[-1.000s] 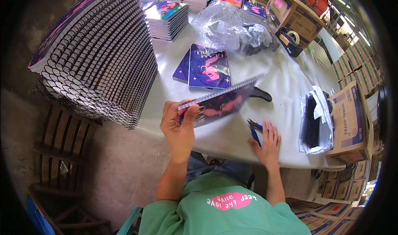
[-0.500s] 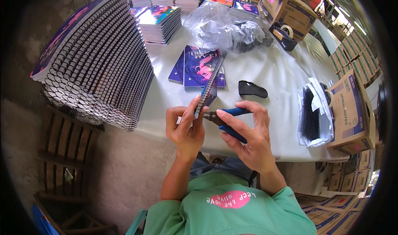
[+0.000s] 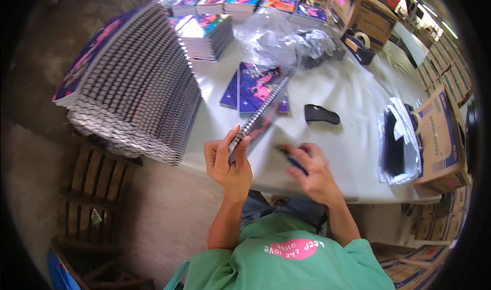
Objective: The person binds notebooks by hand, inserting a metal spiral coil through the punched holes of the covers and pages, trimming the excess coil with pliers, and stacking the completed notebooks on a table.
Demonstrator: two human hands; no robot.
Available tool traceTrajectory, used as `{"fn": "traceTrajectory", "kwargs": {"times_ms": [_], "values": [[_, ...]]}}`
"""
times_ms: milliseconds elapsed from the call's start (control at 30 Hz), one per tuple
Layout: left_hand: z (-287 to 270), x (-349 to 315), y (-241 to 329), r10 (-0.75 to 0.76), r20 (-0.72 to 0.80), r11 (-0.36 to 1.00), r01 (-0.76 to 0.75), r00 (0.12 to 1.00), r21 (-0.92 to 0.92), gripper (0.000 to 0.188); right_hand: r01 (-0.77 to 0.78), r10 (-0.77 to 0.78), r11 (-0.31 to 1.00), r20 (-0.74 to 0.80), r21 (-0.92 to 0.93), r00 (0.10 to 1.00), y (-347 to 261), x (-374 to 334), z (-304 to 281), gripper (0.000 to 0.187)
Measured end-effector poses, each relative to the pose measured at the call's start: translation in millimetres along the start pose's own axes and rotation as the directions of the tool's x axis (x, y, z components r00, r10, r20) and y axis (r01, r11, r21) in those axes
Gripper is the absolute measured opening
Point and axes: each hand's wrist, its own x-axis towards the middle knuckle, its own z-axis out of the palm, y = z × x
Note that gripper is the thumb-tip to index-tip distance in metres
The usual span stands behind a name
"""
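Between its thumb and fingers, my left hand (image 3: pixel 228 159) pinches the lower end of a spiral notebook (image 3: pixel 263 108), held tilted with its coil edge up. My right hand (image 3: pixel 313 172) is closed around blue-handled cutting pliers (image 3: pixel 296 164), smeared by motion and apart from the notebook. Beyond the held notebook, purple illustrated notebooks (image 3: pixel 247 88) lie overlapping on the white-covered table (image 3: pixel 353 152). A black tapered object (image 3: pixel 321 114) rests to the right of them.
A tall stack of spiral notebooks (image 3: pixel 138 80) stands at the left. Shorter notebook stacks (image 3: pixel 204 36), crumpled clear plastic (image 3: pixel 271 36) and a tape dispenser (image 3: pixel 359 47) are at the back. On the right are black coils in a white wrapper (image 3: pixel 394 144) and a carton (image 3: pixel 440 136).
My right hand has drawn the pliers away from the coil's near end, moving right and toward me. The notebook has tilted further to the right in my left hand.
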Motion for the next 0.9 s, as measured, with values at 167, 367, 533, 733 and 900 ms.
{"fn": "traceTrajectory", "kwargs": {"times_ms": [167,367,533,733,900], "values": [[-14.3,18.5,8.8,-0.317,-0.014,0.836,0.272,0.948,-0.476,0.025,-0.336,0.177,0.772,-0.325,-0.539,0.929,89.1,-21.1,17.1,0.052],[-20.4,47.2,45.6,-0.24,-0.003,0.695,0.169,0.971,-0.699,0.025,0.404,-0.084,0.626,-0.458,0.667,0.885,32.4,31.3,-16.2,0.065],[-54.6,118.8,91.4,0.204,-0.24,0.822,-0.299,0.949,-0.484,0.018,0.645,-0.151,0.287,-0.632,0.708,0.76,-68.1,103.3,-63.0,0.059],[-137.1,260.6,117.3,0.412,-0.276,0.909,-0.413,0.868,0.059,0.048,0.501,-0.367,-0.158,-0.522,0.851,0.77,-208.2,220.2,-111.8,0.035],[-179.4,274.3,49.9,0.186,-0.154,0.933,-0.125,0.97,0.338,0.075,0.662,-0.747,0.116,-0.373,0.741,0.55,-267.9,267.6,-174.1,0.025]]}}
